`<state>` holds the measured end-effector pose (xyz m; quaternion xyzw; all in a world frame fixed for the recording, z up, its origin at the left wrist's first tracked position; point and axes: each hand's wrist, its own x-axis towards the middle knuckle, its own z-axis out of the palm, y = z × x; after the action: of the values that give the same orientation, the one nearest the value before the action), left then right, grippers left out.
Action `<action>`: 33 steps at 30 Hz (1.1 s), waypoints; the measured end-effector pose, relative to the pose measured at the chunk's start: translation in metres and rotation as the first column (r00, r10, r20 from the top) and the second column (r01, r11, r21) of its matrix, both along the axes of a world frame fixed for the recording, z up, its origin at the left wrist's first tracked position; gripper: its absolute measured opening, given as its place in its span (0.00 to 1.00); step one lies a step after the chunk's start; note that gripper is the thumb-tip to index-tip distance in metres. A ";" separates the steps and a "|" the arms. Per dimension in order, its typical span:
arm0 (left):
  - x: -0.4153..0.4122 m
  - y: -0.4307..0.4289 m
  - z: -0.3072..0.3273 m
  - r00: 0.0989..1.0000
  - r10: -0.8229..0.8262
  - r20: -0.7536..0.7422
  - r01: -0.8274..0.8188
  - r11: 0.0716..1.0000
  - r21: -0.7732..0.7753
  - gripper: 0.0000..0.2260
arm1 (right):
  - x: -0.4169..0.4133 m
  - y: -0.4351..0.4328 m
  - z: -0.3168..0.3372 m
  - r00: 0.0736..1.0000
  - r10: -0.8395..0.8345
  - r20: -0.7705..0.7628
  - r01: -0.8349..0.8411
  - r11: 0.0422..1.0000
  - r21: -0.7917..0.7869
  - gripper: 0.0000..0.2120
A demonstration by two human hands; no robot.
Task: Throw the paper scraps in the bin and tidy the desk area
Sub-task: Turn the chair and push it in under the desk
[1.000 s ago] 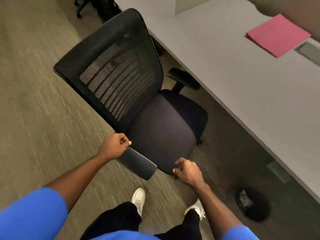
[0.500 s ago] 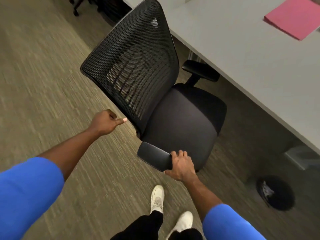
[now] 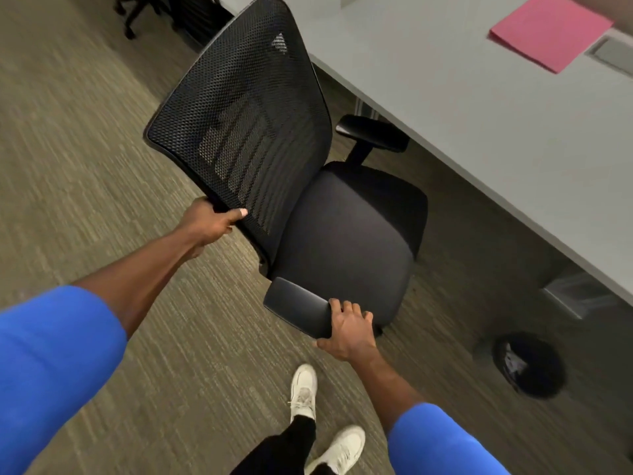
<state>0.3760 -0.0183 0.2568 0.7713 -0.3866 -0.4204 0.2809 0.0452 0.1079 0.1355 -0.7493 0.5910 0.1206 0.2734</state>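
A black mesh-backed office chair (image 3: 346, 231) stands on the carpet in front of the grey desk (image 3: 479, 108). My left hand (image 3: 209, 222) grips the lower left edge of the chair's mesh backrest. My right hand (image 3: 349, 332) is closed over the end of the chair's near armrest (image 3: 298, 306). A round black bin (image 3: 529, 366) sits on the floor under the desk at the right, with white paper scraps inside it.
A pink folder (image 3: 551, 29) lies on the desk's far right, beside a grey cable hatch (image 3: 613, 54). A grey box (image 3: 579, 296) sits under the desk. Another chair's base (image 3: 137, 12) shows at the top left. My white shoes (image 3: 305, 392) are on the carpet below.
My left hand left the armrest, hung free, then took hold of the backrest edge. My right hand moved from the seat edge onto the near armrest. The chair has turned.
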 end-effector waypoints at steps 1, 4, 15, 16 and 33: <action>-0.006 0.003 0.003 1.000 -0.020 0.001 0.020 1.000 0.010 0.22 | -0.005 0.004 0.000 1.000 -0.005 0.002 0.005 1.000 -0.004 0.44; -0.018 0.017 0.007 0.998 -0.059 -0.027 0.059 0.998 0.008 0.17 | -0.025 0.015 -0.003 0.999 0.013 -0.033 -0.015 0.999 -0.033 0.44; -0.083 0.093 0.001 0.992 0.001 -0.123 -0.001 1.000 0.001 0.14 | -0.110 0.004 -0.001 0.971 0.092 -0.219 -0.117 0.988 -0.103 0.32; -0.089 0.098 0.000 0.992 0.011 -0.129 -0.011 1.000 0.008 0.13 | -0.116 0.003 -0.001 0.966 0.106 -0.235 -0.134 0.985 -0.109 0.30; -0.165 0.195 -0.009 0.993 0.023 -0.115 -0.018 0.999 0.037 0.17 | -0.202 0.039 0.004 0.892 0.323 -0.316 -0.352 0.935 -0.037 0.35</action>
<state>0.2113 0.1770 0.2476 0.7545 -0.3540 -0.4684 0.2931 -0.1572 0.1464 0.1390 -0.8247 0.4919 0.2527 0.1187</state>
